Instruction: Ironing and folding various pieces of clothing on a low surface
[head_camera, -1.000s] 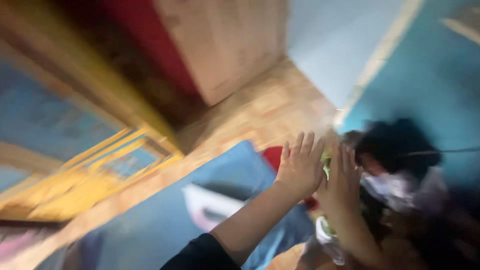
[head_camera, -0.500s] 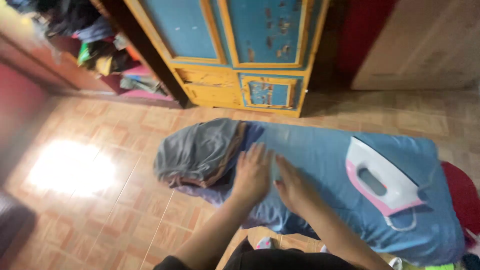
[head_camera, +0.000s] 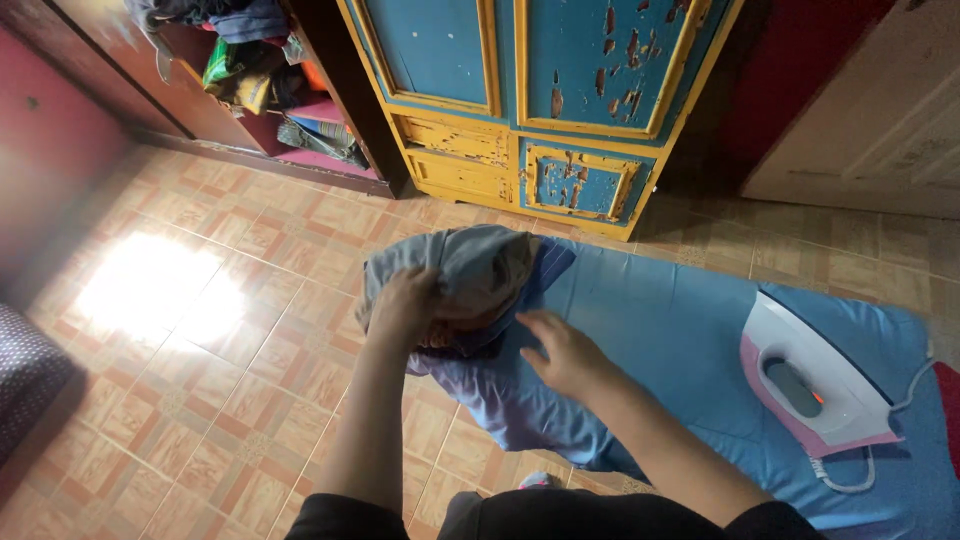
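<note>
Your left hand (head_camera: 405, 305) sits on the narrow end of the ironing board (head_camera: 690, 340), its grip closed over a bunched grey-blue garment (head_camera: 470, 270); the fingers curl into the cloth and gather a fold of it. The garment is heaped over the tip of the board, with part of it spilling over the near edge toward the floor (head_camera: 230, 330).

Your right hand (head_camera: 562, 352) lies just beside the garment on the board's blue cover. Its grip is open, fingers spread and flat, the fingertips touching the garment's lower edge without holding anything.

A white and pink iron (head_camera: 815, 385) lies on the far right of the board, well apart from both hands, with its white cord (head_camera: 850, 480) looping along the near edge.

Beyond the board stands a blue cabinet (head_camera: 530, 90) with yellow trim and flaking paint. To its left, open shelves (head_camera: 270, 80) hold piles of folded and crumpled clothes. The floor is tiled in orange and tan, with a bright patch of light on it to your left.
</note>
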